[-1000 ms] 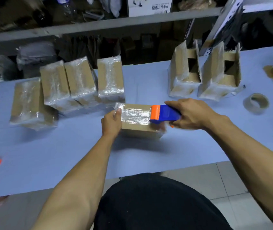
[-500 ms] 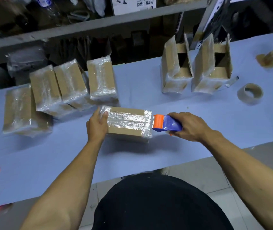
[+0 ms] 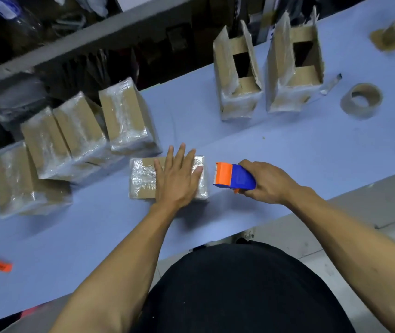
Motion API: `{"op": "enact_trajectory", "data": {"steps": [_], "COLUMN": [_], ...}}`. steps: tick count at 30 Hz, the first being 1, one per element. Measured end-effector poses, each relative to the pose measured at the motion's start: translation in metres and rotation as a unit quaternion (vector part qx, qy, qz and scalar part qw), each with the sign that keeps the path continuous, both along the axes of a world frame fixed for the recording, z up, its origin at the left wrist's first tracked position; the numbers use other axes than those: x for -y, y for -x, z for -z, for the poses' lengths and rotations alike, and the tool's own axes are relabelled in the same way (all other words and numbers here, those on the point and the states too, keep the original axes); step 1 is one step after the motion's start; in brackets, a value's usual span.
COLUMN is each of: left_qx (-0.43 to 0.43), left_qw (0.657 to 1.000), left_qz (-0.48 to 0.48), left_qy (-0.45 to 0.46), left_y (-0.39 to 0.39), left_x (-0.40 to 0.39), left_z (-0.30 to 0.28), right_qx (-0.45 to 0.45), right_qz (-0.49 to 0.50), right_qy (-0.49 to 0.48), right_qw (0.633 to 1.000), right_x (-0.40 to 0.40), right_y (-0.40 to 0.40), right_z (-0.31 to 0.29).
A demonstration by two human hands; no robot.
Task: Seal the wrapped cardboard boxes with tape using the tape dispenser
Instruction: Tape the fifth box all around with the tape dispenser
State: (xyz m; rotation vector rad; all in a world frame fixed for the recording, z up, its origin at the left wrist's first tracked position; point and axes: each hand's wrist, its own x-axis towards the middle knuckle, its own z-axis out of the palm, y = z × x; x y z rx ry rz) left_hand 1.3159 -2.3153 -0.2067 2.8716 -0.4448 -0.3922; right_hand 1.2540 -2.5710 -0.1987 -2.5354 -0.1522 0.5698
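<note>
step: pressing tape flat | left hand (image 3: 176, 177) fingers straight, spread on wrapped box (image 3: 143, 176) beneath them | right hand (image 3: 267, 182) clamped round tape dispenser (image 3: 233, 176), just right of box | next: likely another strip or 1 fresh box

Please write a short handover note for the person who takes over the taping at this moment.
Left hand: flat, fingers straight, pressing on the wrapped box at the table front.
Right hand: grips the tape dispenser, just right of that box, not touching it.
Four wrapped boxes sit left.
Left: two open boxes at the back.
</note>
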Motion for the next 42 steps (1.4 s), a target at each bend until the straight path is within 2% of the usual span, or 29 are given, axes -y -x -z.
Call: {"op": "enact_trajectory", "data": {"steps": [3, 7, 12, 20, 26, 29, 32, 34, 37, 39, 42], "left_qx": [0.008, 0.024, 0.044, 0.054, 0.051, 0.051, -0.033, -0.117, -0.217, -0.201, -0.175], "left_qw": [1.0, 1.0, 0.999, 0.998, 0.996, 0.995, 0.997, 0.978, 0.882, 0.847, 0.847], "left_qz": [-0.002, -0.005, 0.005, 0.018, -0.047, -0.044, -0.065, -0.096, -0.209, -0.262, -0.273], "left_qy": [-0.007, -0.006, -0.005, -0.031, -0.063, -0.077, 0.011, 0.145, 0.363, 0.416, 0.422], "left_y": [0.001, 0.0, 0.0, 0.0, 0.012, 0.006, -0.012, -0.011, 0.011, 0.022, 0.022], "left_x": [0.003, 0.005, 0.009, 0.011, 0.018, 0.006, -0.021, -0.04, -0.042, -0.032, -0.021], "left_z": [-0.001, -0.002, -0.005, -0.001, -0.006, -0.01, -0.013, -0.008, 0.001, 0.005, 0.004], "right_qx": [-0.02, -0.002, 0.018, 0.021, 0.044, 0.053, 0.06, 0.062, 0.059, 0.074, 0.106], "right_qz": [0.004, -0.015, -0.053, -0.052, -0.085, -0.04, 0.055, 0.132, 0.222, 0.22, 0.181], "right_qy": [0.018, 0.128, 0.204, 0.317, 0.314, 0.284, 0.237, 0.174, 0.095, 0.081, 0.078], "right_qw": [1.0, 0.992, 0.977, 0.947, 0.945, 0.956, 0.968, 0.974, 0.969, 0.969, 0.975], "right_x": [0.011, 0.012, -0.041, -0.089, -0.108, -0.09, -0.063, -0.051, -0.043, -0.042, -0.042], "right_y": [0.009, 0.005, -0.026, -0.041, -0.034, -0.03, -0.029, -0.031, -0.032, -0.031, -0.034], "right_z": [0.004, 0.004, -0.015, -0.041, -0.033, -0.027, -0.021, -0.019, -0.021, -0.024, -0.033]}}
